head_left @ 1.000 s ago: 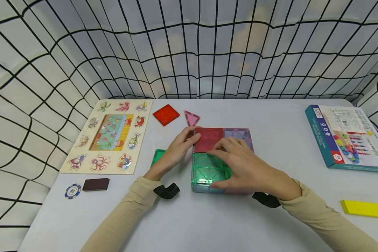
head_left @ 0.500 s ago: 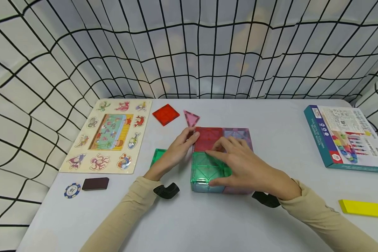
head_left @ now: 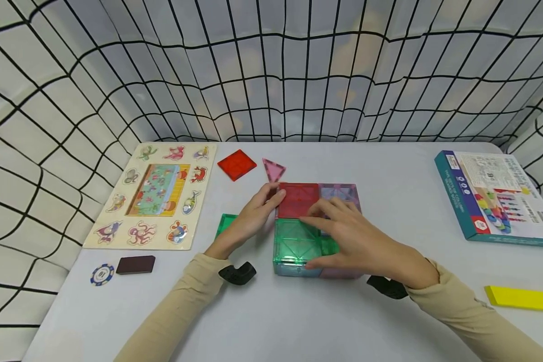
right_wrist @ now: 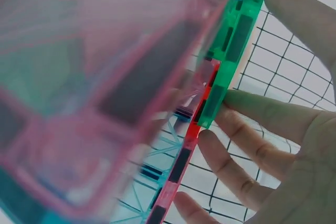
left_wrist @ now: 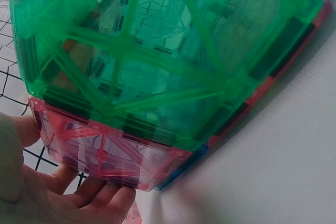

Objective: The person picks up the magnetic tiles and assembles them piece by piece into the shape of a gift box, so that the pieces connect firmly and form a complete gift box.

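Observation:
A low block built of translucent magnetic tiles stands mid-table, with a red tile (head_left: pixel 299 200) at the back left of its top and a purple tile (head_left: pixel 337 191) at the back right. The front left has a green tile (head_left: pixel 296 241). My left hand (head_left: pixel 258 213) grips the block's back left corner; in the left wrist view its fingers (left_wrist: pixel 100 195) lie along a pink wall tile (left_wrist: pixel 105 148). My right hand (head_left: pixel 350 239) reaches over the front right part, which it mostly covers. Its thumb and index finger span a green tile's (right_wrist: pixel 231 61) edges.
A loose green tile (head_left: pixel 226 222) lies left, partly behind my left forearm. Beyond are a red tile (head_left: pixel 237 165) and a pink triangle tile (head_left: pixel 273 170). An animal puzzle board (head_left: pixel 154 196), poker chip (head_left: pixel 102 274) and brown block (head_left: pixel 136 265) lie left; a box (head_left: pixel 498 196) and yellow block (head_left: pixel 519 298) right.
My right hand has shifted slightly right along the top of the block, uncovering more green there. My left hand stays at the same corner. The head view has drifted a little.

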`<state>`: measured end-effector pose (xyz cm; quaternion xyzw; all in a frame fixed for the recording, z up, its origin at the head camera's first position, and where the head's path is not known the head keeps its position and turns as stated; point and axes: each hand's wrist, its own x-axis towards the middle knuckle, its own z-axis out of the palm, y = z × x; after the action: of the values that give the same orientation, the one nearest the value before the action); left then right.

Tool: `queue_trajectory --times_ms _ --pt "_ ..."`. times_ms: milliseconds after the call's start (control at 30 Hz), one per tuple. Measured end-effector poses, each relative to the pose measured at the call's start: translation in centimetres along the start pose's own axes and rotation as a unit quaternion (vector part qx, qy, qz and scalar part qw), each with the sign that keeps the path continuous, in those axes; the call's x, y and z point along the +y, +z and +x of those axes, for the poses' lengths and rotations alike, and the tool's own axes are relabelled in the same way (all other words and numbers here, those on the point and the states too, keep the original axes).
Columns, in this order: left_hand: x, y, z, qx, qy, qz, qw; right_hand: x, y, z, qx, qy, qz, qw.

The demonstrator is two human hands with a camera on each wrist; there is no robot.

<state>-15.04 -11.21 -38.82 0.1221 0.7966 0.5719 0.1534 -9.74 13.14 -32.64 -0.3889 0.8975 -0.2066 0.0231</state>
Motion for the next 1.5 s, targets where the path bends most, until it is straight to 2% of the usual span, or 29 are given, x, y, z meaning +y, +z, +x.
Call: queue_trajectory --times_ms 167,433,500,600,733,867,1000,1233,1500 --pt "0.1 -0.1 -0.3 0.0 -0.007 0.007 0.9999 0.6 -0.7 -0.3 -0.001 -0.001 0.02 1.0" --pt "0.5 -0.3 -2.2 -0.023 -0.014 0.036 0.999 2.1 -3.8 -2.4 0.051 0.033 0.082 0.995" --pt "0.6 -0.4 -2.5 -0.031 -0.016 0.045 0.9984 2.0 -3.5 -2.5 0.055 0.028 0.087 0.994" --pt "0.4 -0.6 -3.1 -0.038 -0.018 0.043 0.9982 1.0 -1.9 -2.2 0.039 0.007 0.08 0.996" --pt "0.2 -0.6 -3.3 -0.046 -0.011 0.033 0.9983 -0.4 0.3 -1.6 0.022 -0.014 0.036 0.999" --pt "0.4 -0.4 -3.2 -0.055 0.007 0.018 0.9983 -1.0 1.5 -1.3 0.036 -0.022 0.013 0.999" --pt "0.5 -0.2 -3.3 -0.057 0.017 0.008 0.9982 -1.1 1.8 -1.1 0.048 -0.017 0.018 0.999" --pt "0.4 -0.2 -3.1 -0.06 0.016 0.008 0.998 -0.9 1.6 -0.7 0.062 -0.026 0.036 0.997" --pt "0.5 -0.3 -3.1 -0.065 0.016 0.015 0.9977 -0.7 1.3 -0.4 0.063 -0.03 0.025 0.997"
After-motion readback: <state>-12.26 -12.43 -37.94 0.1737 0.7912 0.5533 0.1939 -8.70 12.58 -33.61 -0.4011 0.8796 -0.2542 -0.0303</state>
